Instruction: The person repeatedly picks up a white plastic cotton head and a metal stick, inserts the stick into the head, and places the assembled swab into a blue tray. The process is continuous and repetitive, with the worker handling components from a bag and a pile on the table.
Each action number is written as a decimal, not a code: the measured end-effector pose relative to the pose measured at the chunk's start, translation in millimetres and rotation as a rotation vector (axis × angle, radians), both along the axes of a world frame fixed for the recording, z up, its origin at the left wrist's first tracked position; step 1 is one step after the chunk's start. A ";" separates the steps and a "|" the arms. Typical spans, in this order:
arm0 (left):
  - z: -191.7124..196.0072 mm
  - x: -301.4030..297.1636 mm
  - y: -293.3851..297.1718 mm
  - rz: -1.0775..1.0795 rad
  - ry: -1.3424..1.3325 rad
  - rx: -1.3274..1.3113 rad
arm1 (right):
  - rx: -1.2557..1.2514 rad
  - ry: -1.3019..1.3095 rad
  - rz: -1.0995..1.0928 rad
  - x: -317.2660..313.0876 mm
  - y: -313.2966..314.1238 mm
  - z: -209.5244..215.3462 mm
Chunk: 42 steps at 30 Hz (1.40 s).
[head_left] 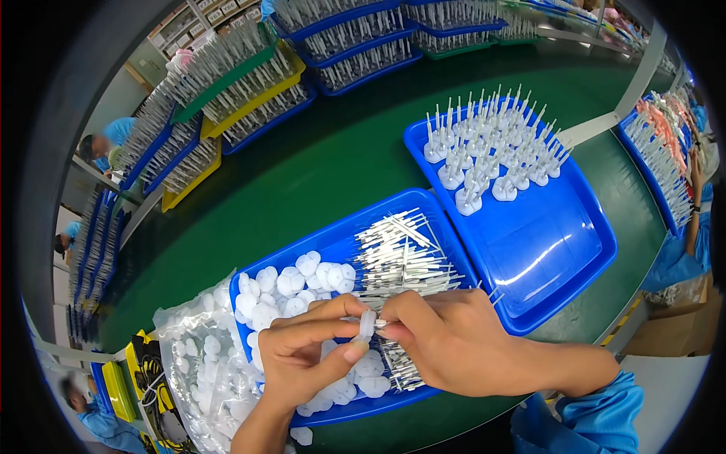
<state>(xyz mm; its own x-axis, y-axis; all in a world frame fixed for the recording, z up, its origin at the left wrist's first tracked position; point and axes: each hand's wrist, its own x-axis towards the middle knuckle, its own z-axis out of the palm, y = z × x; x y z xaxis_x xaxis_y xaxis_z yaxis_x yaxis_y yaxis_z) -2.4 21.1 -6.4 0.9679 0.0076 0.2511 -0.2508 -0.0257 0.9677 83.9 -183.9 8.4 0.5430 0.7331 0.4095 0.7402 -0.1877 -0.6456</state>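
My left hand [302,356] pinches a small white plastic disc [367,325] on edge between thumb and fingers. Against the disc's right face, the fingers of my right hand [465,344] are closed on a thin white rod [380,324], mostly hidden by them. Both hands are over a blue tray [321,236]. Its left part holds a pile of loose white lobed discs [291,281], and thin white rods [408,261] with metal ends lie heaped on its right. In a second blue tray [529,265], several white bases with upright rods [495,147] stand in the far half.
A clear plastic bag of white discs [215,378] lies left of the near tray. Stacked trays full of upright rods [352,49] line the green table's [318,166] far side. Black cables [166,401] lie at lower left. Another person's arm [694,212] shows at right, beside another blue tray.
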 end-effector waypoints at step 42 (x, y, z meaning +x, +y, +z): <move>7.9 0.3 7.6 0.394 -0.010 0.027 | -0.488 -0.282 -0.269 80.3 28.4 -23.1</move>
<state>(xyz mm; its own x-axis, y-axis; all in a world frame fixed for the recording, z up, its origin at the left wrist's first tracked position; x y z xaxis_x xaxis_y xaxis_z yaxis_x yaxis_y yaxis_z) -2.1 28.6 1.5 0.8896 0.3716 0.2657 -0.2258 -0.1478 0.9629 164.2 -155.5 -14.7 0.6541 0.7248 0.2165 0.7558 -0.6148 -0.2252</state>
